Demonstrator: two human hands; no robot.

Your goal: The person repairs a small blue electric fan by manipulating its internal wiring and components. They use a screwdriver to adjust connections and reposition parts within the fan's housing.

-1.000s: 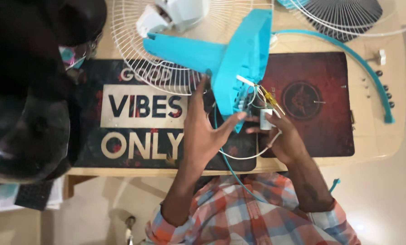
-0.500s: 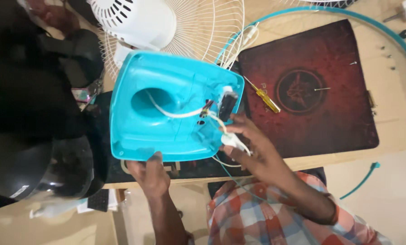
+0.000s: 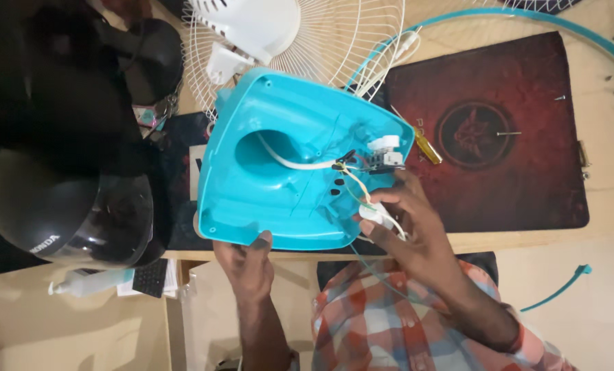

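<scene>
Head view: turquoise fan base (image 3: 279,178) tipped underside-up over the desk's near edge.
Left hand (image 3: 246,264): fingers clamped on the base's lower rim.
Right hand (image 3: 410,230): fingers pinched on a small white part (image 3: 374,213) with wires, at the base's right corner.
Nearby: white fan grille (image 3: 334,48), yellow-handled screwdriver (image 3: 425,143), dark red mat (image 3: 520,185), black helmet (image 3: 66,206).
</scene>
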